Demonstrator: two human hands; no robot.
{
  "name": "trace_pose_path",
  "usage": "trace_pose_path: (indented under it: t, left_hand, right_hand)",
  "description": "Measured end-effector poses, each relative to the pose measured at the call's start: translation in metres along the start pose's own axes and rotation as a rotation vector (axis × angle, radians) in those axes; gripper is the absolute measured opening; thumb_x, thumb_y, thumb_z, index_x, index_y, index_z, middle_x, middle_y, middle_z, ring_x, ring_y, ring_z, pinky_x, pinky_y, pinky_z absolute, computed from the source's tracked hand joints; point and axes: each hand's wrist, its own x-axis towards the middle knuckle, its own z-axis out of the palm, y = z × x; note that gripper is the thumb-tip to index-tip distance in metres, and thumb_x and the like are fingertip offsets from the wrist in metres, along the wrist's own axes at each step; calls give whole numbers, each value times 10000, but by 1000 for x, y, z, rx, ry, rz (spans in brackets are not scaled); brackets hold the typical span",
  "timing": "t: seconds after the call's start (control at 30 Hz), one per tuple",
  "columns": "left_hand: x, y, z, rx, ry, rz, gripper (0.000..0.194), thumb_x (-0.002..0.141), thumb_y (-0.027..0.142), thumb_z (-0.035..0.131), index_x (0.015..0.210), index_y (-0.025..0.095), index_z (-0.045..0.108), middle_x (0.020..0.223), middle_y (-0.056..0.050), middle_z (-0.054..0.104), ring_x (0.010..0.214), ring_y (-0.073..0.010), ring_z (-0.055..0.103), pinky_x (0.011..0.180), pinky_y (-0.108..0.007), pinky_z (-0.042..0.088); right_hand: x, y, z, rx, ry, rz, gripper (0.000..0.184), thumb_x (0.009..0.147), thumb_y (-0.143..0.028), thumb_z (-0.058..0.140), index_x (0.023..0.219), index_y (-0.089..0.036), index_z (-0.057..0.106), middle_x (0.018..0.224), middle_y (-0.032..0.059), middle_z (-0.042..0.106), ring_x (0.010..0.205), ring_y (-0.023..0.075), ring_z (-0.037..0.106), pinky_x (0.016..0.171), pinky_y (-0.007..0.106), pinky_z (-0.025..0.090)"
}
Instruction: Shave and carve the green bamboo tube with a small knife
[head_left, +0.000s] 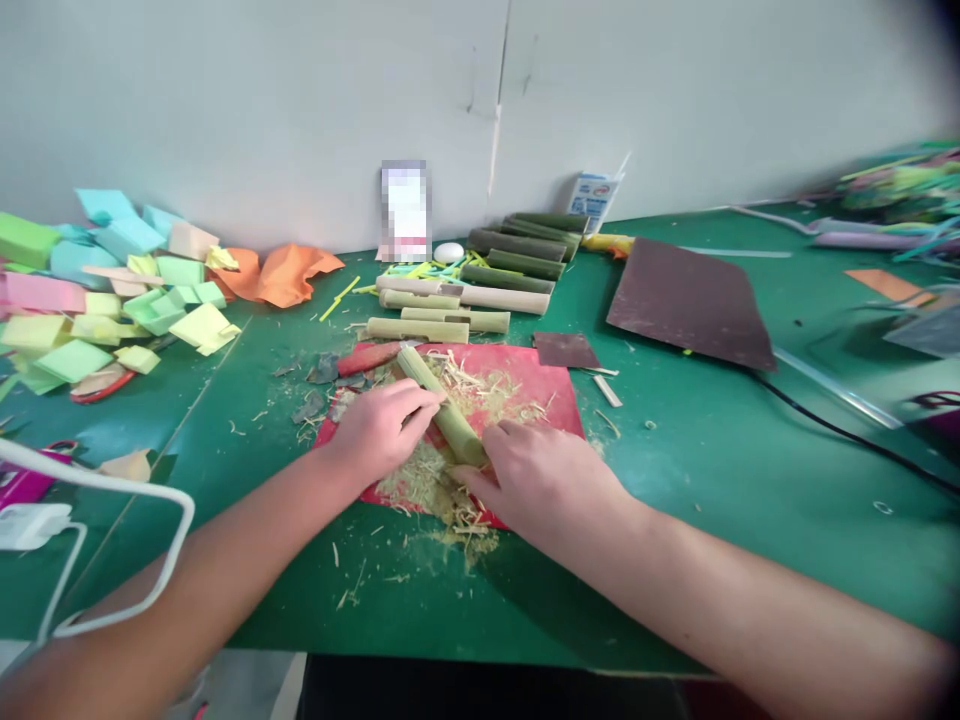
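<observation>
1. Across the green table (pixel 675 500), a red sheet (pixel 559 395) sits ahead of the person.
2. Over this sheet, between the two hands, is the pale bamboo tube (pixel 442 405); its long axis slants from the far left to the near right, the near end at the right hand (pixel 551 475).
3. The right hand, nearer that end, comes in from the right, back upward, gripping the tube with thumb and bent fingers.
4. The left hand (pixel 382 425) reaches from the left, fingers curled together against the tube's middle; whether they grip it, I cannot tell.
</observation>
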Motion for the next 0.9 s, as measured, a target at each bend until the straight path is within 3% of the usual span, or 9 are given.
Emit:
trace_pose_path:
  t: [0.13,0.27,0.4,0.5,0.53,0.63,0.77,0.9]
  left_hand:
    - [0,1,0,-41,-130,57,235,920,246,448,909,162,668,729,-34,634,637,-122,594,573,-232,450]
    - [1,-2,-2,15,36,-6,219,915,233,460,953,156,663,827,-57,667,737,-145,624,635,-252,476]
    - [2,-1,-2,-63,-114,61,227,920,237,450,932,164,665,761,-38,650,659,-121,602,580,-232,460]
    - [1,-2,-2,13,34,-15,219,915,235,461,950,159,664,844,-58,668,757,-147,622,655,-260,483]
    - [1,-1,-2,14,33,-16,225,917,232,455,937,154,665,820,-57,661,744,-146,618,651,-261,481]
    - [0,0,-2,-91,-147,51,240,925,231,439,944,157,667,721,-35,625,656,-120,597,588,-227,461]
    - [0,-2,-2,15,47,-46,225,914,239,466,975,159,667,831,-58,665,760,-151,625,659,-259,485]
    - [0,-2,-2,-88,-148,54,231,917,233,456,1005,171,660,761,-37,645,674,-124,609,596,-231,473]
  right_hand:
    - [0,0,-1,17,-14,-16,243,844,-360,504,781,-155,619,730,75,646,660,214,647,502,271,409]
    - [1,-1,-2,16,-18,15,306,844,-427,510,800,-148,629,732,88,650,668,229,651,505,279,413]
    - [2,-2,-3,42,-46,19,260,844,-388,518,793,-158,628,747,79,653,681,211,646,531,275,424]
    - [2,-1,-2,25,-25,34,318,839,-443,505,770,-157,624,721,84,647,675,223,646,522,279,417]
    - [2,-1,-2,27,-23,30,307,836,-434,508,764,-159,622,717,81,648,671,221,647,520,275,414]
    - [2,0,-1,55,-22,5,251,826,-386,521,762,-165,621,733,69,657,672,208,646,520,266,404]
    - [2,1,0,37,-6,34,301,819,-438,514,749,-164,619,716,75,649,664,213,640,502,267,387]
    - [4,2,-1,85,-30,32,252,793,-403,531,729,-177,621,706,65,656,651,214,638,499,273,378]
